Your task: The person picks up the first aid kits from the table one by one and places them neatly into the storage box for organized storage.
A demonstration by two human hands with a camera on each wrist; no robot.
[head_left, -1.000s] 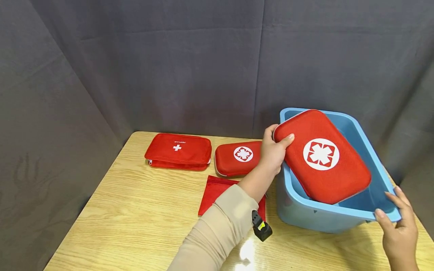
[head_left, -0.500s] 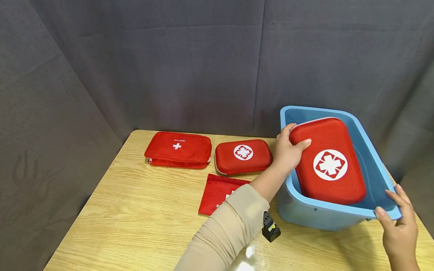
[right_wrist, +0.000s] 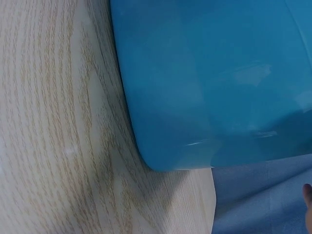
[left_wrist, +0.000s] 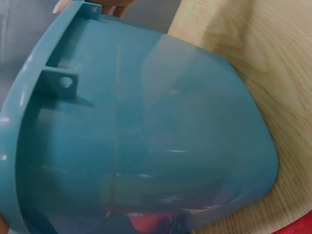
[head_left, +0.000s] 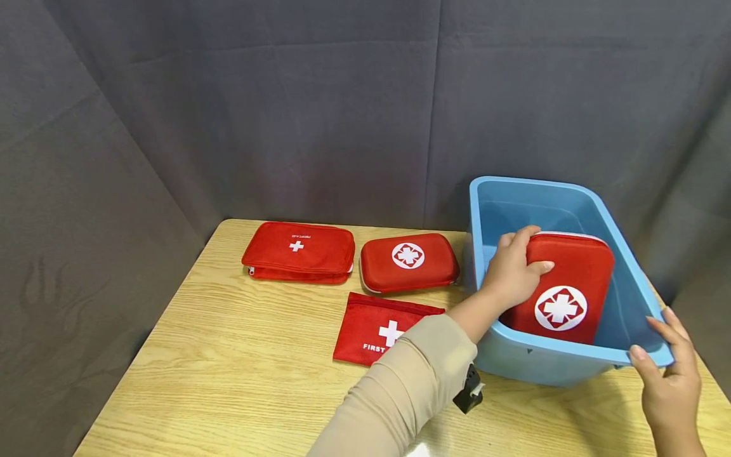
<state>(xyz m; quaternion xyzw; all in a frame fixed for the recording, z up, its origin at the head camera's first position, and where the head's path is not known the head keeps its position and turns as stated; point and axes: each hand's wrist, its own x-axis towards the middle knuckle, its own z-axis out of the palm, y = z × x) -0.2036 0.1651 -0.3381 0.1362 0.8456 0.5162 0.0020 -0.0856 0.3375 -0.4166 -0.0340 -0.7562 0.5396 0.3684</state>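
In the head view, my left hand (head_left: 513, 270) pinches the upper left edge of a large red case (head_left: 577, 273) with a white emblem. The case stands tilted inside a blue bin (head_left: 559, 349), its lower part hidden by the front rim. My right hand (head_left: 674, 381) grips the bin's front right corner, thumb outside and fingers over the rim. The left wrist view is filled by the outer wall of the bin (left_wrist: 195, 117), and the right wrist view shows another side of the bin (right_wrist: 204, 87) with a fingertip at the right edge.
Left of the bin on the wooden table (head_left: 228, 355) lie a red soft pouch (head_left: 320, 251), a smaller red hard case (head_left: 377, 260) and a flat red pouch (head_left: 356, 330) partly under my left sleeve. Grey curtains (head_left: 320, 114) hang behind and at both sides.
My left hand has moved right and lowered the large case deeper into the bin, turning it more upright. The flat pouch is more exposed. My right hand has kept its hold on the rim.
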